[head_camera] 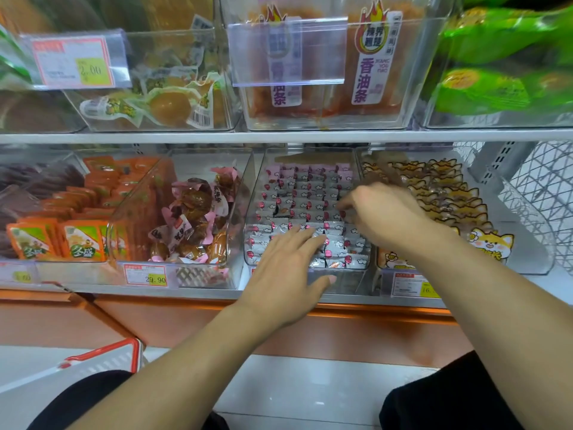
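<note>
A clear plastic bin (251, 218) on the lower shelf holds several rows of small grey and pink wrapped sweets (305, 193). My left hand (288, 271) lies flat with straight fingers on the front rows, thumb over the bin's front rim. My right hand (381, 212) reaches into the bin's right side with fingers curled down among the packets; whether it grips one is hidden.
Neighbouring clear bins hold pink-wrapped brown snacks (192, 218), orange packets (83, 240) and fox-printed packets (446, 197). Upper shelf bins carry egg snacks (167, 103), red strip packs (366, 63) and green bags (496, 66). A red-and-white basket (105, 358) sits low left.
</note>
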`<state>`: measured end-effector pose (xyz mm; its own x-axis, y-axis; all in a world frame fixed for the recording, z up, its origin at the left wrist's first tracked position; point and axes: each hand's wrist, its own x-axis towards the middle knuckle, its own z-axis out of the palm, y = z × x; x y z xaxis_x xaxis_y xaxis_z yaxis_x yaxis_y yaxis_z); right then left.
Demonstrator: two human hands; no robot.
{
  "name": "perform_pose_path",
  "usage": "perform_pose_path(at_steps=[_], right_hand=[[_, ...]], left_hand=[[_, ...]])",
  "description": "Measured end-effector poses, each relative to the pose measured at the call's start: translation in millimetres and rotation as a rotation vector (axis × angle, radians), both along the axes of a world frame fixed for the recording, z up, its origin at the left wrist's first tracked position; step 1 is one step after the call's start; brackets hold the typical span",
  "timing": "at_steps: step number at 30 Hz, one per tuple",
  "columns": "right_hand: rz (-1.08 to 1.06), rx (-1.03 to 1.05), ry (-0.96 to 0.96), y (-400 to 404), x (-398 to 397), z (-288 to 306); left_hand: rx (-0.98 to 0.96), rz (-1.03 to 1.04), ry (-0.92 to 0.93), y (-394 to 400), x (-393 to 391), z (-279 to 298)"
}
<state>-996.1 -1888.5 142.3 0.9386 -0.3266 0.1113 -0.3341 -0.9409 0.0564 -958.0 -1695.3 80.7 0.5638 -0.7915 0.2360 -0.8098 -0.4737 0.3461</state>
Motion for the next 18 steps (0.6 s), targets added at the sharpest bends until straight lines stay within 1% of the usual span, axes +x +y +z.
perform_pose_path(at_steps=[2, 6, 10, 12, 14, 16, 18], right_hand=[[-0.024, -0.058, 0.001, -1.5, 0.0, 2.9], [-0.040, -0.076, 0.085, 6.1, -3.5, -1.3], [-0.069, -0.105, 0.011, 7.3, -1.9, -3.6], [-0.065, -0.038, -0.024, 6.6, -3.3, -4.3], [-0.074, 0.105, -0.087, 5.4, -7.0, -2.9], [-0.117, 0.243, -0.223, 2.7, -9.7, -1.1], [-0.141, 0.367, -0.425, -1.2, -12.5, 0.9]], left_hand=[[0.039, -0.022, -0.032, -2.3, 2.4, -1.3], [0.087, -0.051, -0.079, -10.4, 4.2, -1.2], [0.198, -0.054, -0.143, -17.5, 4.2, -1.6], [0.241, -0.049, -0.151, -20.4, 6.2, -1.8], [0.246, -0.048, -0.133, -23.4, 8.1, -0.3], [0.241, -0.053, -0.113, -23.8, 9.3, 1.0], [0.239, -0.062, -0.114, -23.0, 9.9, 0.2]])
